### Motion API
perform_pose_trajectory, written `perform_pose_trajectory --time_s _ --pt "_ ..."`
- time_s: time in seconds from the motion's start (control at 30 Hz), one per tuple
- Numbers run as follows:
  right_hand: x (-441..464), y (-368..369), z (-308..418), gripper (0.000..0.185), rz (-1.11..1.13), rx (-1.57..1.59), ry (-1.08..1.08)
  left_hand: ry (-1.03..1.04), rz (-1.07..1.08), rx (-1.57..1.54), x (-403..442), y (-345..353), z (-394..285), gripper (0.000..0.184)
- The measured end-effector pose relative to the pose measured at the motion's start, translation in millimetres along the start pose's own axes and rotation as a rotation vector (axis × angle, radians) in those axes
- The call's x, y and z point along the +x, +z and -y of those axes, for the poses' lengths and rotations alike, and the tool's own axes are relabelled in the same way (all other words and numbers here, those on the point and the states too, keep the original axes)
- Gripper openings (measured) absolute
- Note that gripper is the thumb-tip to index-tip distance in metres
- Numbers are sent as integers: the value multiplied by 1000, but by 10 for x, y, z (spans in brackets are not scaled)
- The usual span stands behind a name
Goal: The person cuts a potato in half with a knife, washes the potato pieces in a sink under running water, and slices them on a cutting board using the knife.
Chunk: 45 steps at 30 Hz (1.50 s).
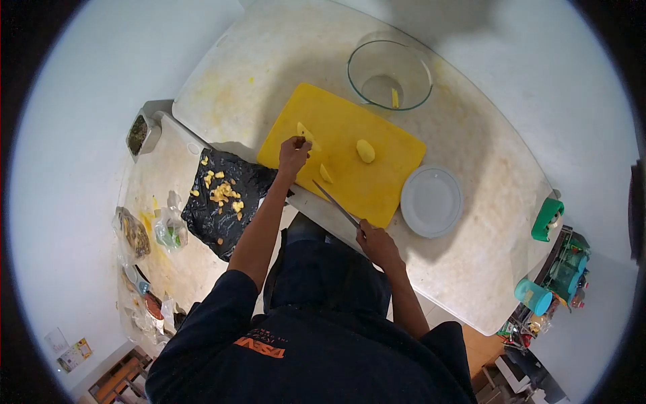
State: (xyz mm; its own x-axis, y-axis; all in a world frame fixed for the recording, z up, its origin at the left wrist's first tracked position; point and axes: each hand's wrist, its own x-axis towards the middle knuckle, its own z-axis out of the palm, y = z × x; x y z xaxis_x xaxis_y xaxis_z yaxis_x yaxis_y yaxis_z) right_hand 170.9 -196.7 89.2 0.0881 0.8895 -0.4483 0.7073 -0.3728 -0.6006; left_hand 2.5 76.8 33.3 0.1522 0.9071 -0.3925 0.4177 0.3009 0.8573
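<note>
My left hand [294,156] is over the left part of a yellow cutting board [363,124], its fingers pinched on a pale yellow potato piece [302,128] that is partly hidden by them. My right hand [381,245] grips a knife [338,205] by its handle near the board's front edge, the blade pointing up and left. Between the knife tip and my left hand lies a cut potato wedge [326,173]. A larger peeled potato piece [365,151] rests farther right on the board.
Behind the board stands a glass bowl [389,108] with a potato stick [395,98] inside. A white plate [432,202] sits at the board's right. Potato peelings [225,193] lie on a black plastic bag [202,225] at left. A metal container [149,135] and plastic bags [169,229] are farther left.
</note>
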Motion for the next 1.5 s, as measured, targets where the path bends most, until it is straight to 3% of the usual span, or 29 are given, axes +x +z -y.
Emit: perform_pose_trajectory --time_s 0.17,0.27,0.57,0.77,0.87,1.17,1.27,1.5 --pt "158 43 41 22 27 -21 76 -72 -36 -124 -172 -30 95 29" --pt "186 112 -92 20 -64 -28 8 -87 -37 -105 -255 -72 102 28" --pt "210 157 -73 23 -171 40 87 74 180 58 -267 214 426 28" --pt "317 346 -10 20 -188 -21 34 230 23 322 -447 252 262 31" --pt "430 430 119 19 -208 -51 39 445 -15 318 -459 250 310 31" --pt "666 507 376 21 -174 -166 74 518 -191 389 -593 379 202 33" --pt "670 517 366 20 -215 -211 37 398 -134 211 -461 439 413 32" --pt "693 412 421 20 -182 -239 40 463 -217 349 -545 419 324 29"
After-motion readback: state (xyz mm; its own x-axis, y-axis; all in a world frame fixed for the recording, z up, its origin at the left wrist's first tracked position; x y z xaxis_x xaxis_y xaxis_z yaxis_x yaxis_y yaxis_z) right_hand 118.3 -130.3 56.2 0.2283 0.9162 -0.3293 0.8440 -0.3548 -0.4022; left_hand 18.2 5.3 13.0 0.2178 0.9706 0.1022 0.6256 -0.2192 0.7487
